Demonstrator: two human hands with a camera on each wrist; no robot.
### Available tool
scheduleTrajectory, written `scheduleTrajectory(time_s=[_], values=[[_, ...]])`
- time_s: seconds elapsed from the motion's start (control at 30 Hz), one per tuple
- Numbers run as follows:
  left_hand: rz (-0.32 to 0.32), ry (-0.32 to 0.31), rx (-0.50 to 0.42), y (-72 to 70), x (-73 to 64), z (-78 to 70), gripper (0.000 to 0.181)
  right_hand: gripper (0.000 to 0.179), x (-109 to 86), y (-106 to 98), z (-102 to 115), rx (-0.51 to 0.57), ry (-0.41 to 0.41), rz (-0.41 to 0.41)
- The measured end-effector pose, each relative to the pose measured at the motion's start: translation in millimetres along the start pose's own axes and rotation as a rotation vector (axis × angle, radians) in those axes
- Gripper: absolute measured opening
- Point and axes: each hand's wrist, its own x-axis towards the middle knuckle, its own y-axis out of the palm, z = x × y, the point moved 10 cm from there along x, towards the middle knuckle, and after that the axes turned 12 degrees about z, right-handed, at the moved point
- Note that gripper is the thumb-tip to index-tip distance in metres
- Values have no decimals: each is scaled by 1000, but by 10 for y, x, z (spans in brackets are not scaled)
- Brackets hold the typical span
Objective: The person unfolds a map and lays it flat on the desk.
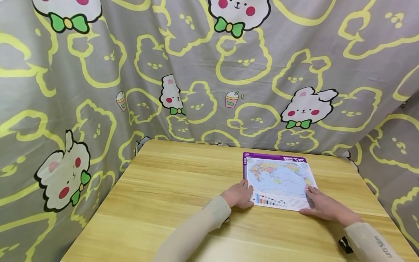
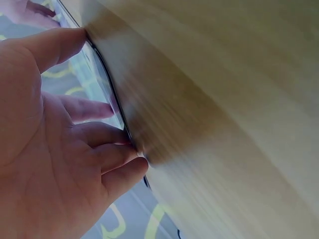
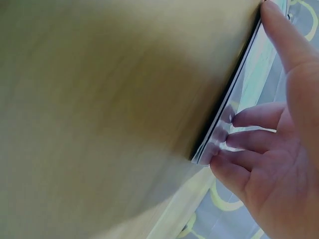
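A flat, glossy world map board point(image 1: 278, 178) with a purple top band lies on the wooden table, right of its middle. My left hand point(image 1: 239, 194) touches its near left corner, the fingers along the left side and the thumb at the near edge. At the near right corner, my right hand point(image 1: 325, 205) spreads its fingers onto the right side while the thumb lies by the near edge. In the left wrist view the left hand's fingers point(image 2: 119, 174) meet the dark rim. The right wrist view shows the right fingertips against the board's thin, layered edge point(image 3: 224, 107).
The wooden table point(image 1: 157, 189) has rounded far corners. A grey curtain point(image 1: 196, 65) with yellow outlines and white cartoon animals hangs behind the table and along both sides. Beige sleeves point(image 1: 196, 225) cover both forearms.
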Motion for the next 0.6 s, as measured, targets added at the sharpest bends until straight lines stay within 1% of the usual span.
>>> scheduleTrajectory(time_s=[0.3, 0.6], values=[[11, 5, -43, 41, -24, 75, 68, 101, 40, 16, 54, -4, 3, 4], [-1, 7, -20, 61, -94, 160, 68, 99, 82, 32, 131, -12, -8, 25]])
